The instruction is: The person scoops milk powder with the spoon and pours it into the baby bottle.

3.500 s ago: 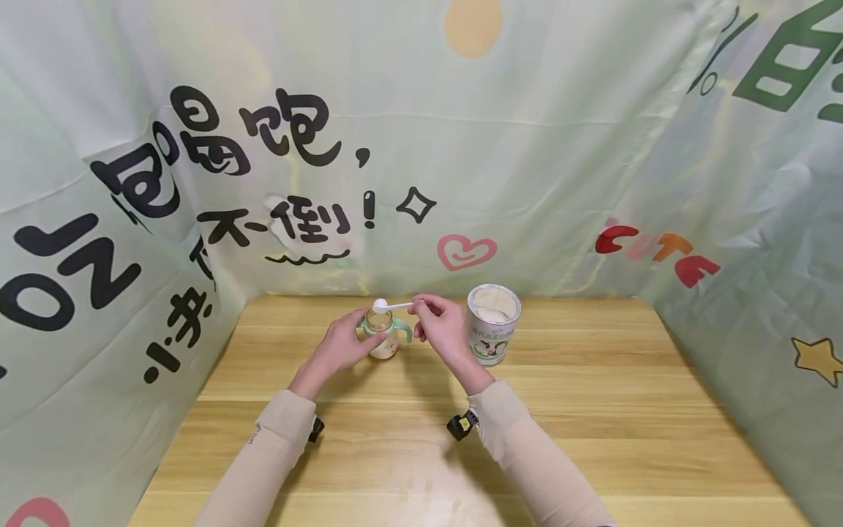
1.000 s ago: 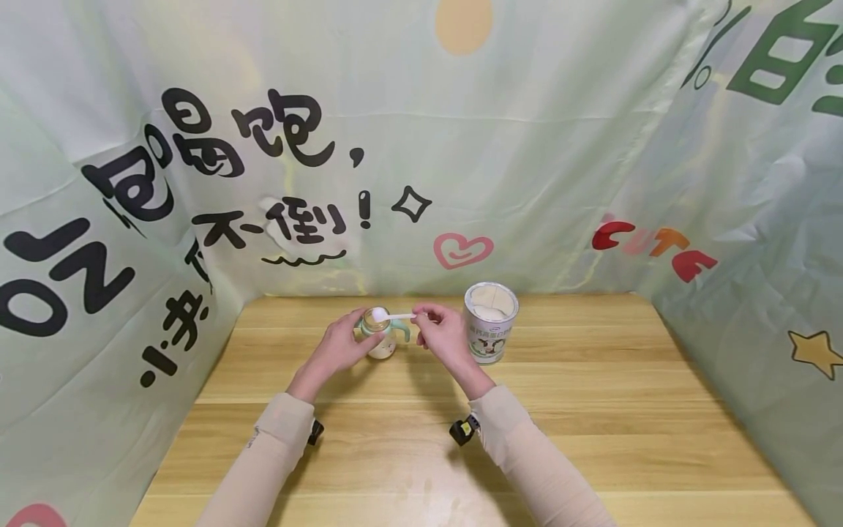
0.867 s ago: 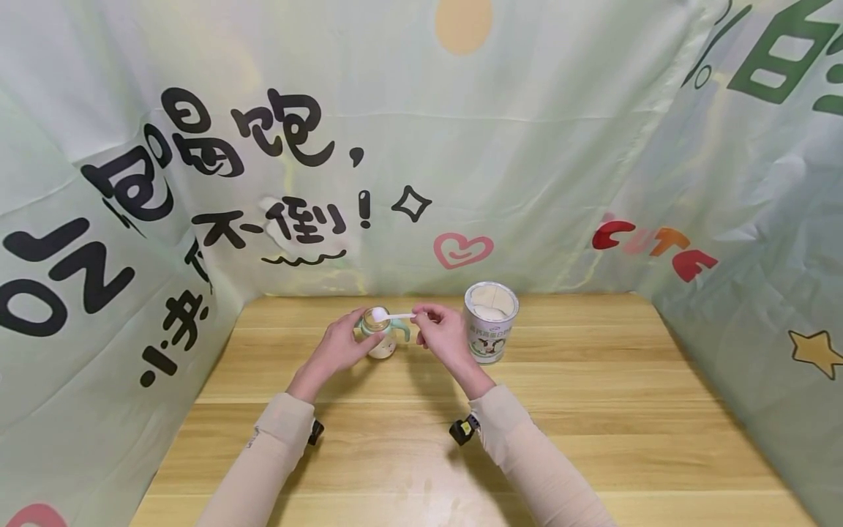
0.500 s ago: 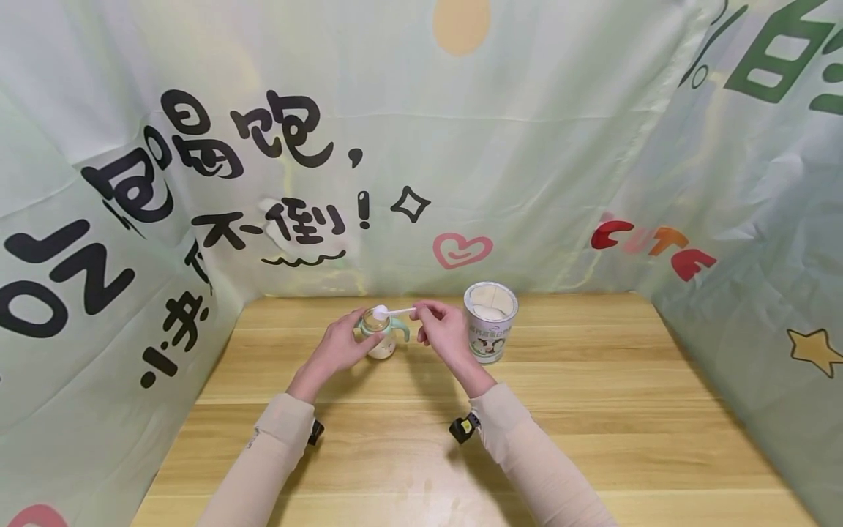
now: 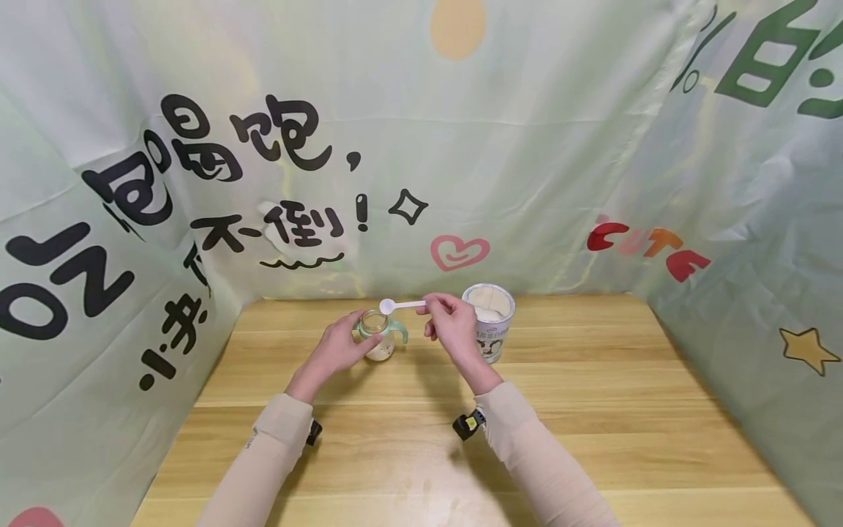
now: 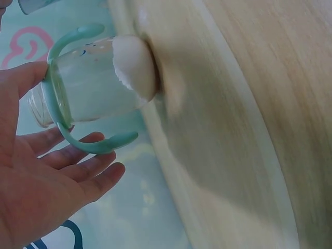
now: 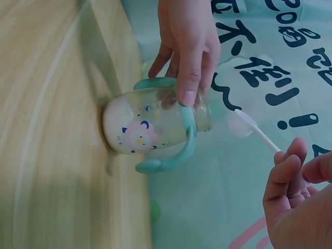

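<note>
A clear baby bottle (image 5: 380, 351) with mint-green handles stands upright and uncapped on the table. My left hand (image 5: 337, 348) holds it at the neck, thumb on the near side and fingers on the far side. White powder (image 6: 134, 67) lies in its base in the left wrist view. Between the thumb and fingers of my right hand (image 5: 453, 322) is the handle of a white measuring scoop (image 5: 388, 306). The scoop's bowl hovers just above and right of the bottle mouth, apart from it, and looks hollow from above.
An open milk powder can (image 5: 494, 342) stands to the right, partly behind my right hand, with pale powder inside. The wooden table (image 5: 593, 410) ends at printed fabric walls (image 5: 527, 183) at the back and both sides.
The scoop, heaped white over the bottle mouth a second ago, has risen and shifted right with my right hand; its bowl now looks hollow. My left hand keeps its grip on the bottle.
</note>
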The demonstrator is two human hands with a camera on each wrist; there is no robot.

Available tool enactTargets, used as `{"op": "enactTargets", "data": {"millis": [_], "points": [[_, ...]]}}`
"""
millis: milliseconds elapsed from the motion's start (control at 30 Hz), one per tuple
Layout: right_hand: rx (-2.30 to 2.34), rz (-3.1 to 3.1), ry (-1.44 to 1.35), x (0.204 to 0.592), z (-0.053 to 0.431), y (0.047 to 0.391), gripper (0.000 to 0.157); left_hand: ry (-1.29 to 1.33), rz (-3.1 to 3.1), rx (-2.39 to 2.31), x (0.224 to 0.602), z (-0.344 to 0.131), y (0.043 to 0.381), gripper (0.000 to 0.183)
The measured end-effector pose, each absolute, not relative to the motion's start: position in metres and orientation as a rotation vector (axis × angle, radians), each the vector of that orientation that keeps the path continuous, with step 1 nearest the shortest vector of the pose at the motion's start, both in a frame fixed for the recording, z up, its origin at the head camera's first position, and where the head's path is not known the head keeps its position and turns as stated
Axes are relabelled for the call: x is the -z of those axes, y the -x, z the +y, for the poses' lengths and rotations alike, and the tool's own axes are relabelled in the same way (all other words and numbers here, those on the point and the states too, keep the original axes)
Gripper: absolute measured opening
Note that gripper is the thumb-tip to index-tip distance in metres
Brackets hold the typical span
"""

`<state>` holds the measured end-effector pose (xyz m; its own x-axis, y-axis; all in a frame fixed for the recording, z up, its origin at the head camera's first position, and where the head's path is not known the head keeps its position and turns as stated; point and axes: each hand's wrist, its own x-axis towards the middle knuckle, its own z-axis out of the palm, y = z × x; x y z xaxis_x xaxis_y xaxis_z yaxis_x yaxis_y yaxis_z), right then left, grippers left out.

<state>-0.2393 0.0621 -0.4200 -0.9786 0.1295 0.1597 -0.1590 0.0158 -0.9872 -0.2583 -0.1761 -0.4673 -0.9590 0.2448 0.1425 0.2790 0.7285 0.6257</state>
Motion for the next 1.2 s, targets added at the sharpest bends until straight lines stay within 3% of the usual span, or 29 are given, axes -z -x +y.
{"op": "enactTargets", "data": {"millis": [367,1200], "points": [[-2.037,-2.052,0.015,0.411,0.081,0.241,0.02,0.483,-2.85,1.038,0.46,-0.167,0.272,0.086],[-1.989,-2.013,0.146,0.395,0.13,0.236,0.024,0.707,-2.812,1.048,0.434,-0.109,0.279,0.088]]}}
